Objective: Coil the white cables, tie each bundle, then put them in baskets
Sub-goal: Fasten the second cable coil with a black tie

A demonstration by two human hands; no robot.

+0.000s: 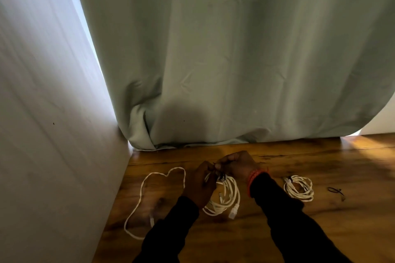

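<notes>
A coiled white cable [226, 198] lies on the wooden table [299, 230] between my hands. My left hand [201, 183] grips the coil's upper left side. My right hand [237, 165] pinches a thin black tie [221, 177] at the top of that coil, fingertips meeting those of the left hand. To the right rests a smaller white coil [299, 188], bound with a dark tie. A loose white cable [154, 194] sprawls in a big open loop at the left.
A spare black tie [336, 191] lies on the table at the far right. A grey-green curtain [235, 60] hangs along the table's back edge. A pale wall [42, 134] bounds the left side. No basket is in view.
</notes>
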